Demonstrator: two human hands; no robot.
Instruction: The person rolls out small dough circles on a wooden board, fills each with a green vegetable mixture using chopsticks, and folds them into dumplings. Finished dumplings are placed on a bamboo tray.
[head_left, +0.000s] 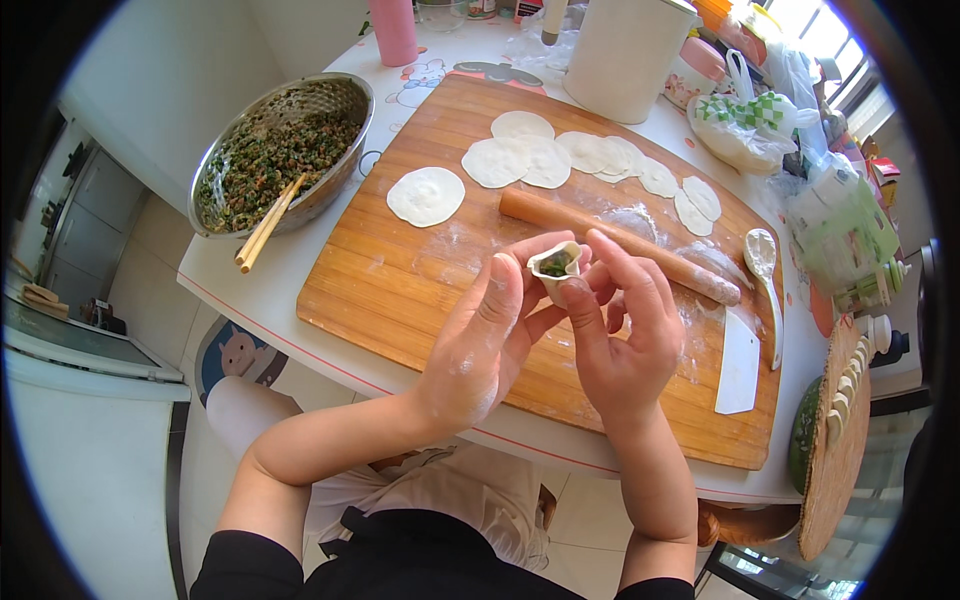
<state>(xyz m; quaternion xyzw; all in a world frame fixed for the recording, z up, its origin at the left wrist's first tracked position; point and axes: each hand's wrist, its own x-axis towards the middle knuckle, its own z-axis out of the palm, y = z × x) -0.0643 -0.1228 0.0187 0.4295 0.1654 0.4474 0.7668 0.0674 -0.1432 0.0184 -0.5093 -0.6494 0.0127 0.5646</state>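
Both hands hold a partly closed dumpling above a wooden board; green filling shows through its open top. My left hand supports it from the left, thumb raised. My right hand pinches its near right side between thumb and fingers. Beyond the hands, a wooden rolling pin lies slanted on the floured board. Several round dough wrappers overlap along the board's far part, and a single wrapper lies apart at the left. A metal bowl of chopped filling stands left, with wooden chopsticks across its rim.
A white scraper and a spoon with flour lie at the board's right. Further right, a round tray carries several dumplings, beside a watermelon. A white canister, a pink cup and plastic bags stand behind.
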